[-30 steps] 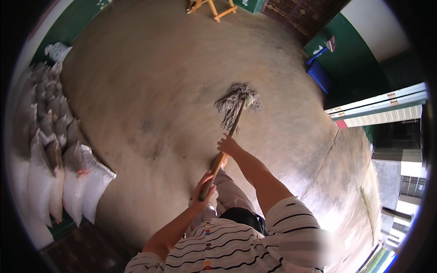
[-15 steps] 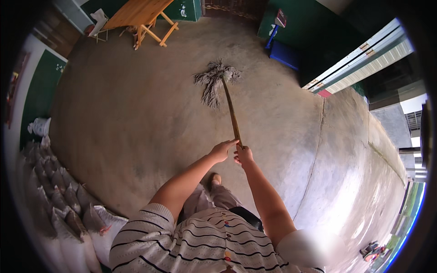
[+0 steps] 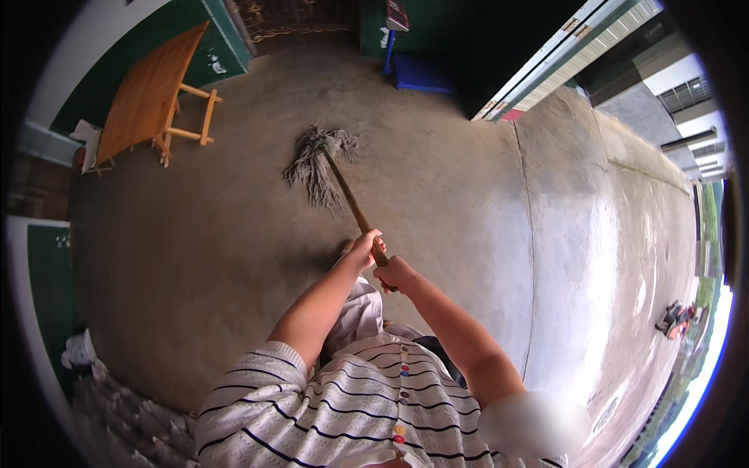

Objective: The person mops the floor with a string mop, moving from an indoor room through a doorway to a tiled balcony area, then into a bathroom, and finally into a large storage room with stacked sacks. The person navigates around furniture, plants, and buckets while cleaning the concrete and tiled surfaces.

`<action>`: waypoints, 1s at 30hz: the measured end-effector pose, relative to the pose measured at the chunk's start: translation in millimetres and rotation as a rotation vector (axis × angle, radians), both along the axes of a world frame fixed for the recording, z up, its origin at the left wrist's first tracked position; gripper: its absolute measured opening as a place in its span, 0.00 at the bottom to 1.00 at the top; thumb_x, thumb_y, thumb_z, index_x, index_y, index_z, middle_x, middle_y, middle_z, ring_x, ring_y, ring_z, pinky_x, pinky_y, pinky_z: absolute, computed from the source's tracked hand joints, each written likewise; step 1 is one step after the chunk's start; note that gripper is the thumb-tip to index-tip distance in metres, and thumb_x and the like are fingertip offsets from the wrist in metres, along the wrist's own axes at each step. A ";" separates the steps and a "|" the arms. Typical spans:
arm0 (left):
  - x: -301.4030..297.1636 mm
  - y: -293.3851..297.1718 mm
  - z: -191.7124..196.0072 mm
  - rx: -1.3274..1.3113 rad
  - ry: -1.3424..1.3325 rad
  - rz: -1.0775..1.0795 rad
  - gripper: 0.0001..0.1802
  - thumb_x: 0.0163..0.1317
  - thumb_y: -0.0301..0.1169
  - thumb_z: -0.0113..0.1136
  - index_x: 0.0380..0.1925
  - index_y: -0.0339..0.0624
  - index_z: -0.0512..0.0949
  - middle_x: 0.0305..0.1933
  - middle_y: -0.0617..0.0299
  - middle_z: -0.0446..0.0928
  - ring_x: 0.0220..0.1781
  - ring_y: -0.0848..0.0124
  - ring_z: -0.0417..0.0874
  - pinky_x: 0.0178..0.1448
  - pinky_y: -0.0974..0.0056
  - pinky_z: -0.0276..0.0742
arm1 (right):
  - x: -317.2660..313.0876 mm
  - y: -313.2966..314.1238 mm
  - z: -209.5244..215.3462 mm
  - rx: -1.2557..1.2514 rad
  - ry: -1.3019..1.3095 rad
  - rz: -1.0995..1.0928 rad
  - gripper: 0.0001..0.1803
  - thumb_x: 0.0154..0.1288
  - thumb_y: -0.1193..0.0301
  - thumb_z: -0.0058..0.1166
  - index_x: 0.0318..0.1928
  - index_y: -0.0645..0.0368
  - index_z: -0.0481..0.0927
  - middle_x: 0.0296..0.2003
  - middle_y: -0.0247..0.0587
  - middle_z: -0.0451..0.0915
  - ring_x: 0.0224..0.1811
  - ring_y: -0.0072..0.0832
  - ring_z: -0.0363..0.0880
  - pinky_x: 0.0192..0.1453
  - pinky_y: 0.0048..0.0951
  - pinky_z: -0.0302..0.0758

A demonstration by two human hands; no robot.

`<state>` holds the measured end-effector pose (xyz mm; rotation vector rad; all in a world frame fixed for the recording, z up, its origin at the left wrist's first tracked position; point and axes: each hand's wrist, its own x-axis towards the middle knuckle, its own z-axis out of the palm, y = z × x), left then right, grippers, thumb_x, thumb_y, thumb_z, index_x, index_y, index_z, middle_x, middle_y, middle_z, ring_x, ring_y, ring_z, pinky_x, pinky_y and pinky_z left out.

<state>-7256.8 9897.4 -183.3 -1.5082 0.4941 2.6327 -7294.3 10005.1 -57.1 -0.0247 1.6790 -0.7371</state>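
Observation:
A string mop with a grey, frayed head [image 3: 318, 160] lies spread on the concrete floor ahead of me. Its brown wooden handle [image 3: 349, 195] slants back toward my body. My left hand [image 3: 364, 248] is closed round the handle, higher up toward the mop head. Just behind it, nearer my body, my right hand [image 3: 396, 274] grips the handle's end. Both arms reach forward, and part of one foot shows beside the left hand.
A wooden folding table [image 3: 148, 93] stands at the far left. A blue platform scale [image 3: 421, 73] sits by the dark green wall ahead. White sacks [image 3: 133, 413] are piled at the near left. An open doorway with a folded door [image 3: 546, 70] is on the right.
The view has turned to the right. My left hand has closed round the handle, where its fingers were straighter before. A foot has stepped forward, and the mop head still rests on the floor.

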 end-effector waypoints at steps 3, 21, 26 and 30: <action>-38.1 -60.5 -10.6 -0.032 -0.009 -0.004 0.11 0.53 0.33 0.60 0.25 0.47 0.67 0.19 0.64 0.68 0.23 0.69 0.72 0.32 0.64 0.73 | -35.6 -58.8 -15.6 0.024 0.010 0.004 0.10 0.51 0.74 0.54 0.18 0.66 0.73 0.13 0.43 0.72 0.10 0.30 0.71 0.13 0.31 0.64; -219.7 -66.4 -69.9 -0.177 -0.467 -0.388 0.13 0.52 0.40 0.61 0.31 0.48 0.70 0.30 0.64 0.71 0.28 0.71 0.74 0.32 0.64 0.77 | -203.5 73.9 36.2 -0.396 -0.678 -0.688 0.03 0.61 0.76 0.50 0.30 0.62 0.72 0.19 0.34 0.66 0.17 0.20 0.65 0.17 0.22 0.59; -300.3 54.3 -34.4 -0.065 -0.365 -0.194 0.07 0.53 0.33 0.54 0.22 0.50 0.66 0.20 0.70 0.66 0.19 0.76 0.68 0.23 0.70 0.68 | -272.2 176.2 115.9 -0.585 -0.322 -0.871 0.28 0.60 0.74 0.53 0.61 0.63 0.66 0.23 0.33 0.68 0.21 0.20 0.65 0.25 0.20 0.63; -364.2 148.2 -14.0 0.070 -0.268 -0.026 0.09 0.54 0.31 0.54 0.18 0.52 0.65 0.15 0.72 0.63 0.16 0.77 0.65 0.22 0.73 0.66 | -327.2 244.3 134.9 -0.469 0.408 -0.770 0.14 0.61 0.67 0.57 0.47 0.59 0.79 0.24 0.29 0.70 0.24 0.23 0.69 0.29 0.25 0.68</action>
